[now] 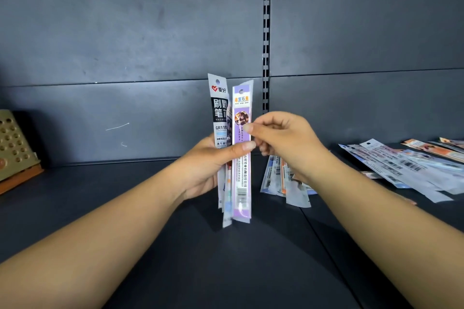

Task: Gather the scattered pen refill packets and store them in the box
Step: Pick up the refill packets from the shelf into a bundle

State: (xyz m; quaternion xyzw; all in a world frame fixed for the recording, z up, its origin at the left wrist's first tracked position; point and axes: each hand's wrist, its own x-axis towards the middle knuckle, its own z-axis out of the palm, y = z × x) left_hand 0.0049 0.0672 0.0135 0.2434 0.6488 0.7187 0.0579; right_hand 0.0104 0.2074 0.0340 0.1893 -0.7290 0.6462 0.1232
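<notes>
Gripping slim glossy plastic packets (pixel 241 158), left hand (pixel 206 170).

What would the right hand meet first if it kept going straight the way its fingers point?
The right hand points leftward, fingertips at the purple packet held upright in the left hand. It would press that packet first; contact may already exist, depth is unclear.
</notes>
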